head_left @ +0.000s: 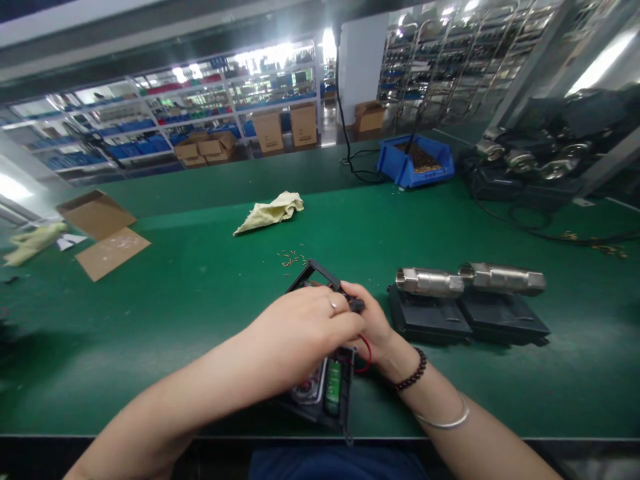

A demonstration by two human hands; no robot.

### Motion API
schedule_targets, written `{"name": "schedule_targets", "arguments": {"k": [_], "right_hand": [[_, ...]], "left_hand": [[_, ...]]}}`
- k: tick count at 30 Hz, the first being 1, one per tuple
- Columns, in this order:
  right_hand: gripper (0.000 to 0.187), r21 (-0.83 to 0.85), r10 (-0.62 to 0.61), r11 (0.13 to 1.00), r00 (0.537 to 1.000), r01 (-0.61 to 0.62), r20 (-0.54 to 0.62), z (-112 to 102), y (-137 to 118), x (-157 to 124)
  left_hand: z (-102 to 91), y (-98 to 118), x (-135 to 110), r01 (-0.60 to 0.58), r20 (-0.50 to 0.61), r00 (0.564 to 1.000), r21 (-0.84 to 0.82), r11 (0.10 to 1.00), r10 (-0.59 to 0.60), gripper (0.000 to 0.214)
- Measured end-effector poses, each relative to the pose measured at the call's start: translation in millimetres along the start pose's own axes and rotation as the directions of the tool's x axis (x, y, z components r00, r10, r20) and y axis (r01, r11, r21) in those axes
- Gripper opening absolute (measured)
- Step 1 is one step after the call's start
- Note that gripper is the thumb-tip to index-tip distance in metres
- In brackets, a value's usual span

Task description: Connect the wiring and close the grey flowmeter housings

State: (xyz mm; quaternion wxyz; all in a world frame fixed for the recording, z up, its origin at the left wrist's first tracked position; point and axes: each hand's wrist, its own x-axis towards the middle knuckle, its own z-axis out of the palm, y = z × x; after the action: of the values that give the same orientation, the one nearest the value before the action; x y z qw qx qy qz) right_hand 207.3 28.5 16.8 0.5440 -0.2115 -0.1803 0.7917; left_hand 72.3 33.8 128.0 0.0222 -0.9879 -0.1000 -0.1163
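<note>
The left hand (320,323) reaches across the middle of an open black case (344,403), which lies at the near edge of the green bench (175,347), tilted at an angle; its fingers are bent inward in a narrow grip by a small black part (357,305), though you cannot tell what they pinch; the right hand (373,323) is at the case's right side, its fingers meeting the left hand's over the far half, its grip likewise too hidden to tell.

A red wire (369,353) loops out beside the right hand; a green cylinder (333,387) sits inside the near right part of the case.

To the right, two silver metal fittings (433,283) rest on two black boxes (433,320), side by side; just beyond the case lie small scattered screws (291,261); farther off is a crumpled pale yellow cloth (273,213); at the far right stands a blue bin (430,179) of small brownish pieces (423,160); open cardboard (113,253) lies at left.
</note>
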Motion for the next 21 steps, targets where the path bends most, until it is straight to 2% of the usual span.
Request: {"name": "schedule_targets", "arguments": {"k": [2,5,7,9,11,12,13,14,15,16,18,19,21], "right_hand": [[0.025,0.093,0.028,0.995,0.999,-0.024,-0.034,4,-3,-1],[0.029,0.164,0.040,0.986,0.996,-0.027,-0.077,9,-6,0],[0.029,0.168,0.030,0.986,0.996,-0.016,-0.082,10,-5,0],[0.028,0.169,0.019,0.986,0.997,-0.005,-0.081,9,-4,1],[0.028,0.153,0.028,0.988,0.995,-0.013,-0.093,7,-2,1],[0.029,0.133,0.045,0.991,0.994,-0.031,-0.100,6,-2,0],[0.031,0.108,0.062,0.993,0.992,-0.050,-0.111,5,-1,0],[0.033,0.085,0.073,0.994,0.989,-0.062,-0.128,5,-1,0],[0.033,0.072,0.071,0.996,0.986,-0.060,-0.150,5,-1,0],[0.032,0.072,0.056,0.996,0.984,-0.044,-0.172,5,-2,0],[0.024,0.099,0.007,0.995,0.978,0.014,-0.209,7,-2,1],[0.021,0.118,-0.014,0.992,0.976,0.041,-0.216,8,-2,1],[0.018,0.142,-0.032,0.988,0.976,0.064,-0.217,10,-2,2]], "left_hand": [[-0.1,-7,-7,0.159,-0.076,0.984,-0.042,0.986,-0.162,0.011],[0.1,-16,-16,0.339,-0.201,0.903,-0.211,0.917,-0.380,0.011],[2.0,-17,-17,0.397,-0.181,0.860,-0.347,0.849,-0.476,0.019],[4.8,-15,-14,0.431,-0.092,0.837,-0.497,0.753,-0.540,0.028],[6.7,-11,-10,0.437,0.039,0.836,-0.652,0.620,-0.547,0.036],[6.9,-9,-8,0.420,0.100,0.852,-0.716,0.557,-0.514,0.036],[6.8,-8,-7,0.389,0.143,0.882,-0.760,0.522,-0.449,0.034],[6.6,-6,-7,0.343,0.157,0.919,-0.773,0.534,-0.363,0.032],[6.8,-5,-8,0.296,0.148,0.947,-0.743,0.601,-0.285,0.032],[7.5,-5,-9,0.256,0.119,0.964,-0.654,0.712,-0.238,0.035],[11.5,-7,-12,0.230,0.005,0.971,-0.306,0.924,-0.241,0.035],[14.5,-9,-14,0.252,-0.084,0.962,-0.096,0.963,-0.261,0.031],[20.7,-13,-16,0.303,-0.259,0.935,0.218,0.928,-0.244,0.018]]}}
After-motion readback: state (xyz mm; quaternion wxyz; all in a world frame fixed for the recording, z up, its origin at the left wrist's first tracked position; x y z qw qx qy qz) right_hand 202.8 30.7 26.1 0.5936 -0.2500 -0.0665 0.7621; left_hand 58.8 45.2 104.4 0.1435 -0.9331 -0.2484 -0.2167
